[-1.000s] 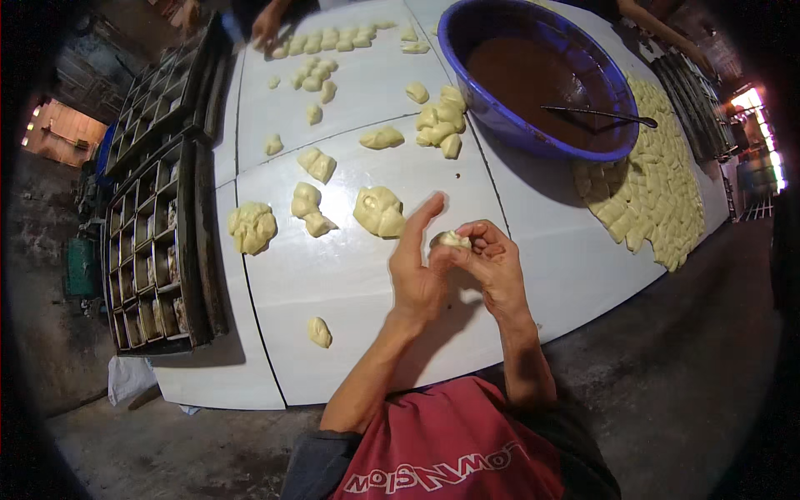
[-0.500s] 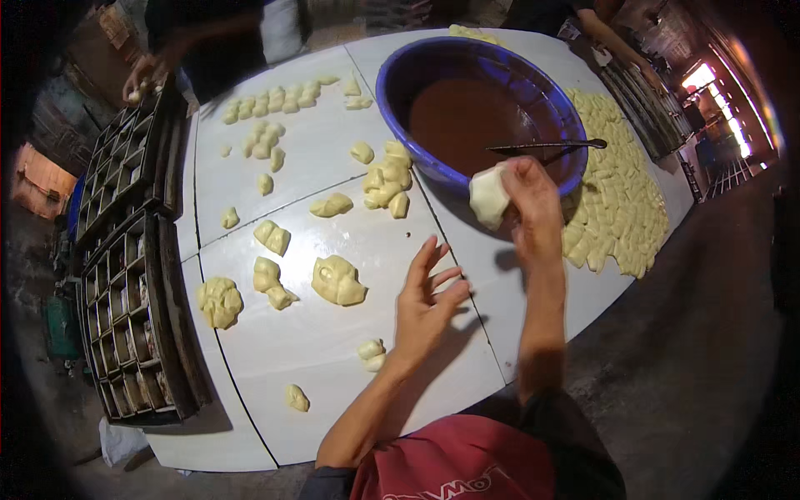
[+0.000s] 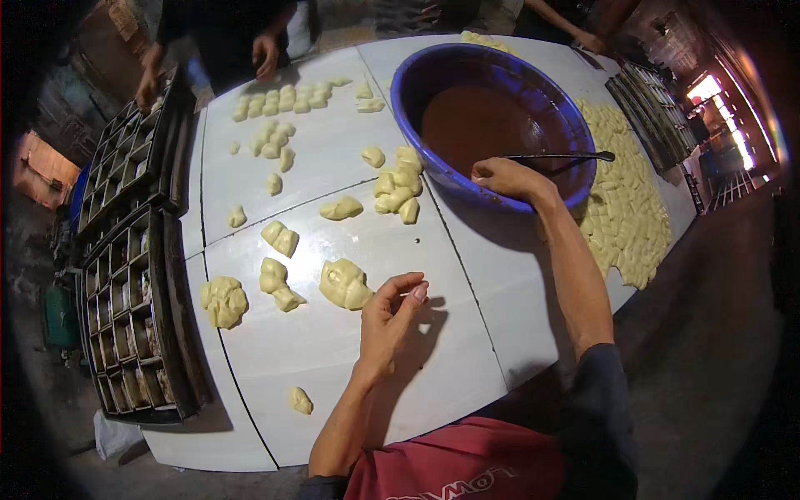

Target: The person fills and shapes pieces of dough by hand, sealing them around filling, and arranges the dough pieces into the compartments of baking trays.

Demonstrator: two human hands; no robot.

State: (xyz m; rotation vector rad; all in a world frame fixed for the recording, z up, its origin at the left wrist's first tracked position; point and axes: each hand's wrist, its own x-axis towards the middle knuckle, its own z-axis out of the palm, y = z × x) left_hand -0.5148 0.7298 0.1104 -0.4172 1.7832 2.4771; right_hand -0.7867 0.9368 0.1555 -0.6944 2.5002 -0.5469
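My right hand (image 3: 506, 177) reaches over the blue basin (image 3: 406, 125) into the brown liquid (image 3: 467, 117), fingers curled down, whatever they hold hidden. A long dark utensil (image 3: 583, 156) lies across the liquid beside it. My left hand (image 3: 392, 312) hangs empty over the white table (image 3: 442, 350), fingers loosely bent and apart, just right of a large pale dough lump (image 3: 343, 283). Further dough lumps (image 3: 223, 302) lie to its left, with a pile of pieces (image 3: 398, 187) beyond and a single piece (image 3: 300, 400) nearer me.
Dark compartmented metal trays (image 3: 133, 308) line the left edge. Rows of dough (image 3: 283, 100) lie at the back. A spread of pieces (image 3: 625, 208) covers the right side, near more metal racks (image 3: 650, 112). Co-workers' hands (image 3: 265, 54) show along the far side, another person's arm (image 3: 575, 29) at right.
My right hand has moved from between me and the basin, where it held up pale dough, forward into the basin. My left hand has drawn slightly down and leftward. A co-worker's hand appeared at back left.
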